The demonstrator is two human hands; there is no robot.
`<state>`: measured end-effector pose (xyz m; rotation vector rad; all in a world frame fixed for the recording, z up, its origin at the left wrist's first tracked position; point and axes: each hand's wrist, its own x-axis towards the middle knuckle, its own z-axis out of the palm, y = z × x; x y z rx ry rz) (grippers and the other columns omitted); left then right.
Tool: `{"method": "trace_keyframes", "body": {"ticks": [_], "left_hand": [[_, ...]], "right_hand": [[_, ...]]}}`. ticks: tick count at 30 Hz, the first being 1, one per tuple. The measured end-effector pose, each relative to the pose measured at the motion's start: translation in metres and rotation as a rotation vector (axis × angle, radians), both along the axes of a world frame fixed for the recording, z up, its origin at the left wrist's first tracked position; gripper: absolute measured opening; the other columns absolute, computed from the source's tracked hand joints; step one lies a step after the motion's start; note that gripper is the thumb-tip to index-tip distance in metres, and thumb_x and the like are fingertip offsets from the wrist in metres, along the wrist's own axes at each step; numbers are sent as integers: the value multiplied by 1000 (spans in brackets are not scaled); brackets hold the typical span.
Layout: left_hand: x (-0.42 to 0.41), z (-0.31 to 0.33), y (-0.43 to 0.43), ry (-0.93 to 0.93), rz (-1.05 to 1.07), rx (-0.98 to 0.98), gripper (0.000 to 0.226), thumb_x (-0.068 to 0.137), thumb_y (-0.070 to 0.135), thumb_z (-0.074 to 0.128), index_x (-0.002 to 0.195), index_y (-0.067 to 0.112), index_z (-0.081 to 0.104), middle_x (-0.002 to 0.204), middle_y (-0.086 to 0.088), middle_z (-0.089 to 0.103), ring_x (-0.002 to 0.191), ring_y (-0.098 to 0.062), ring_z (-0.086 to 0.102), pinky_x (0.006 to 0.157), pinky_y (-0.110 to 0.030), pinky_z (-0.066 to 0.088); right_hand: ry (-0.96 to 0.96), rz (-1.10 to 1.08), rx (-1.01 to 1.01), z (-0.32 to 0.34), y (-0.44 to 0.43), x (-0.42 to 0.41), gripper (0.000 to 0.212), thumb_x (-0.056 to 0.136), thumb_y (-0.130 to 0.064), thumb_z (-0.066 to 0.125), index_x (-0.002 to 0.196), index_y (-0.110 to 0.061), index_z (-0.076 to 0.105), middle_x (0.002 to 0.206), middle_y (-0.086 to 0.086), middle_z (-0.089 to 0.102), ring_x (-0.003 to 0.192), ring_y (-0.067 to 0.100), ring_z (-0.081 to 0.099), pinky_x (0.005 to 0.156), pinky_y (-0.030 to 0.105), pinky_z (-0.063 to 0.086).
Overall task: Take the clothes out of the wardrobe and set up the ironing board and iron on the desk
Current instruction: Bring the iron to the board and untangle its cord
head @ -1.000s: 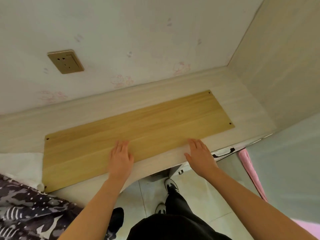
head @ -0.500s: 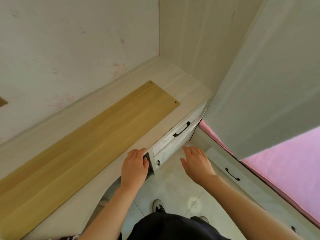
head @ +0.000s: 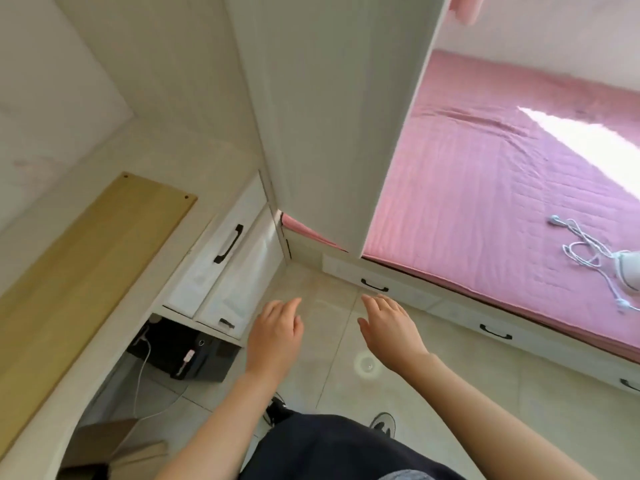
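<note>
On the far left, the ironing board (head: 79, 271), a flat rectangular plank of honey-coloured wood grain with small holes at its far corners, lies on the pale laminate worktop (head: 114, 330). Both surfaces look smooth, so a careless nudge could slide the plank toward the curved front edge. Beneath, white drawers (head: 207, 268) with black bar handles sit above a dark box (head: 173, 348) trailing a thin white cable (head: 140, 379), which a foot could catch on the glossy tiled floor (head: 329, 344). The left hand (head: 275, 336) and right hand (head: 391, 327) hover over that floor, palms down, fingers loosely spread and holding nothing. Above them rises a tall matt white wardrobe panel (head: 332, 116); its hard lower corner stands close to any reach toward the bed (head: 485, 202), which is covered in soft, ridged pink quilting. At the far right, what appears to be the white iron (head: 628, 268) rests on the quilt, only partly in view, its thin cord (head: 585, 249) lying in loose loops. Lifted hastily, that cord could snag or swing its plug (head: 623, 302) against the drawers. No clothes are in view.
</note>
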<state>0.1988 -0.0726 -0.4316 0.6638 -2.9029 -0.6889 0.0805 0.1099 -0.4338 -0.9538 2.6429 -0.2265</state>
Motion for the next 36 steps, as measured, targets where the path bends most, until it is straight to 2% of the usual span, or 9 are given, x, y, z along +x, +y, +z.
{"method": "trace_keyframes", "body": {"ticks": [4, 8, 14, 19, 24, 27, 32, 36], "left_hand": [[-35, -3, 63, 6, -118, 8, 37, 96, 17, 48, 132, 11, 54, 127, 0, 60, 119, -15, 51, 99, -29, 45], [-79, -9, 147, 7, -229, 33, 36, 95, 17, 48, 130, 12, 56, 124, 0, 61, 120, -15, 50, 96, -33, 47], [-126, -13, 248, -10, -436, 11, 35, 93, 16, 54, 127, 10, 58, 120, -1, 64, 116, -18, 53, 99, -33, 42], [-161, -9, 302, -35, -586, -47, 36, 89, 17, 58, 125, 12, 60, 118, 1, 64, 115, -16, 55, 99, -31, 44], [-202, -9, 337, -33, -708, -83, 37, 86, 13, 63, 123, 10, 61, 115, -1, 66, 112, -19, 57, 97, -33, 48], [-235, -13, 356, -14, -769, -120, 41, 85, 12, 63, 126, 8, 60, 122, -4, 64, 117, -22, 56, 101, -37, 46], [-309, -21, 389, -63, -833, -153, 54, 92, 18, 56, 143, 13, 42, 149, -6, 41, 141, -24, 32, 117, -40, 26], [-380, -26, 415, -118, -878, -143, 58, 96, 21, 48, 150, 18, 27, 158, -3, 24, 148, -22, 13, 120, -39, 18]], "right_hand": [[-7, -106, -11, -1, 70, -12, 47, 97, -32, 45, 138, -9, 41, 137, 8, 52, 134, 25, 39, 111, 34, 30], [-9, -219, 23, -7, 157, -26, 49, 97, -31, 43, 140, -8, 39, 137, 7, 51, 133, 25, 39, 111, 34, 31], [-30, -406, 67, -10, 264, -35, 51, 97, -31, 41, 142, -8, 36, 141, 7, 46, 136, 24, 34, 114, 35, 26], [-26, -531, 89, -11, 325, -44, 54, 99, -34, 35, 147, -9, 29, 150, 6, 35, 142, 22, 25, 117, 34, 20], [-33, -649, 85, -13, 366, -61, 54, 100, -35, 35, 147, -9, 28, 151, 6, 34, 143, 22, 24, 118, 35, 20], [-43, -718, 72, -16, 386, -81, 54, 100, -35, 36, 147, -10, 28, 152, 5, 33, 143, 22, 23, 118, 35, 19], [-42, -808, 70, -16, 420, -144, 55, 100, -34, 37, 147, -9, 27, 152, 7, 32, 144, 25, 21, 118, 37, 19], [-61, -859, 89, -15, 446, -206, 57, 100, -35, 37, 148, -9, 23, 155, 8, 27, 145, 25, 17, 118, 38, 19]]}}
